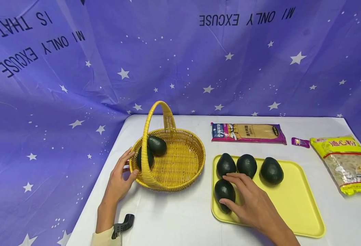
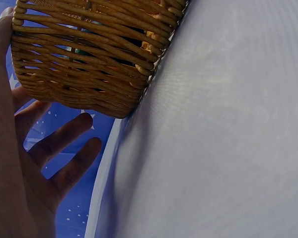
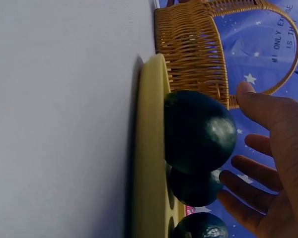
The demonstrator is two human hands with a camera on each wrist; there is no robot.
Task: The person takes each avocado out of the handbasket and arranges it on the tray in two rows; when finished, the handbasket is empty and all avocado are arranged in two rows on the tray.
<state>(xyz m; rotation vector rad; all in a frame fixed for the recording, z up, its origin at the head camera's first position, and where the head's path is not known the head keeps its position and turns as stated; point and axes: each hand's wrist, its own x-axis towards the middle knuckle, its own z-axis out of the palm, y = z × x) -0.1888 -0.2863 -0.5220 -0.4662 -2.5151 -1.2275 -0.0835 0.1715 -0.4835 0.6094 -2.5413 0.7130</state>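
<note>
My left hand [image 1: 119, 179] is at the left side of a yellow wicker basket [image 1: 174, 187], its thumb and fingers spread along the outside near the rim. In the left wrist view the lower fingers [image 2: 67, 148] stand apart from the weave. Inside the basket, two dark green avocados [image 1: 157, 145] lie at the left, partly behind the handle. Over the near-left avocado [image 1: 223, 192] on a yellow tray [image 1: 294, 205], my right hand [image 1: 254, 201] hovers with thumb and fingers parted. The right wrist view shows these fingertips just above the avocados, not closed round one.
Three more avocados [image 1: 271, 171] line the tray's far side. Behind the tray lies a flat noodle pack [image 1: 251, 133], with a small purple packet [image 1: 300, 142] and a yellow-and-clear food bag [image 1: 349, 164] to the right. A starry purple cloth [image 1: 180, 61] hangs behind the white table.
</note>
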